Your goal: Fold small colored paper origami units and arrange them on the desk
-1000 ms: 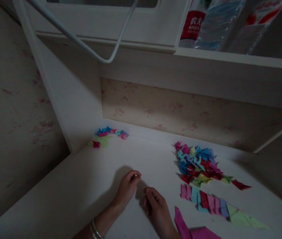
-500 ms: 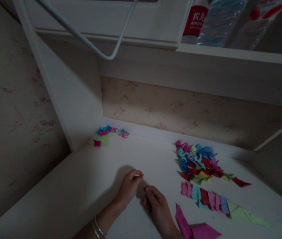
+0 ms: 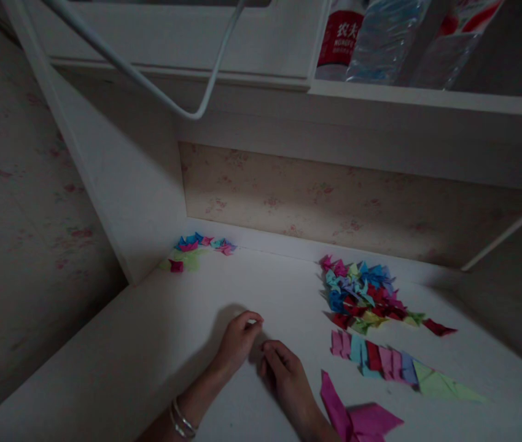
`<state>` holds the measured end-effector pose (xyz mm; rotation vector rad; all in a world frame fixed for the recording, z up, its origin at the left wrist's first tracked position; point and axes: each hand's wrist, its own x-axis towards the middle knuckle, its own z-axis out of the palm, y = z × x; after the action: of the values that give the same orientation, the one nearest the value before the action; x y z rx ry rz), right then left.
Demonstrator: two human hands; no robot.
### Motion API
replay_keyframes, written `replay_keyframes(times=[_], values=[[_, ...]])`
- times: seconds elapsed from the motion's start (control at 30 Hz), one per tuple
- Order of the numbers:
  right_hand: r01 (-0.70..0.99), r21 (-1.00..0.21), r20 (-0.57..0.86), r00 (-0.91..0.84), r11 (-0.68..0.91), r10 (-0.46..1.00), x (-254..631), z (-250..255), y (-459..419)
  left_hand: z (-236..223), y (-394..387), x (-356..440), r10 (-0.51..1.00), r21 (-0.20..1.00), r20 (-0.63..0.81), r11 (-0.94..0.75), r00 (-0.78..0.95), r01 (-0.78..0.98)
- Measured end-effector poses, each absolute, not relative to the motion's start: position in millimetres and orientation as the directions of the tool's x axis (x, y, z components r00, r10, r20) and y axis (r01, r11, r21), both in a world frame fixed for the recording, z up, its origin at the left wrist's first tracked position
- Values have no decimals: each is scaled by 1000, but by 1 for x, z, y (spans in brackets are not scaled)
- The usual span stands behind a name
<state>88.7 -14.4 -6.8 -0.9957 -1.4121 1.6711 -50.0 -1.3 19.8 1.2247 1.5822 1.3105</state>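
My left hand [image 3: 237, 341], with bangles [image 3: 182, 420] at its wrist, is held just above the white desk [image 3: 118, 362]. Its thumb and forefinger meet in a pinch. Close beside it, my right hand [image 3: 285, 376] is closed, fingers curled and thumb against the forefinger. I cannot make out anything between the fingertips of either hand. The hands are apart by a small gap. Nearest to my right hand is a folded magenta paper piece [image 3: 368, 421]. Beyond it runs a row of flat folded papers [image 3: 383, 361] in pink, turquoise, red, blue and pale green.
A heap of small colourful origami pieces [image 3: 366, 294] sits at the back right. A smaller cluster [image 3: 201, 243] lies in the back left corner, near a magenta piece [image 3: 176, 266] on pale green paper. Overhead are a white cable [image 3: 164, 97] and a shelf [image 3: 431, 101] with bottles [image 3: 383, 43].
The view has shifted slightly, so the shelf and papers appear a little further left. Both hands keep nearly the same pose, still close together.
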Motion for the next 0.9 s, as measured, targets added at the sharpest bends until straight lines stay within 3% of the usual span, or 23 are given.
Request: replay_keyframes(times=[0.33, 0.67, 0.77, 0.9], values=[[-27, -991, -107, -436, -132, 894, 88, -3, -15, 21, -2, -51, 958, 980, 49, 9, -283, 200], [112, -993, -93, -516, -40, 852, 82, 19, -19, 21, 2, -58, 953, 994, -9, 41, -301, 101], [179, -980, -25, -567, 93, 823, 73, 51, -13, 17, 1, -58, 959, 998, -68, 67, -275, -14], [193, -866, 222, -678, 462, 701, 37, 91, 1, 16, 4, -56, 953, 996, -89, 76, -291, -56]])
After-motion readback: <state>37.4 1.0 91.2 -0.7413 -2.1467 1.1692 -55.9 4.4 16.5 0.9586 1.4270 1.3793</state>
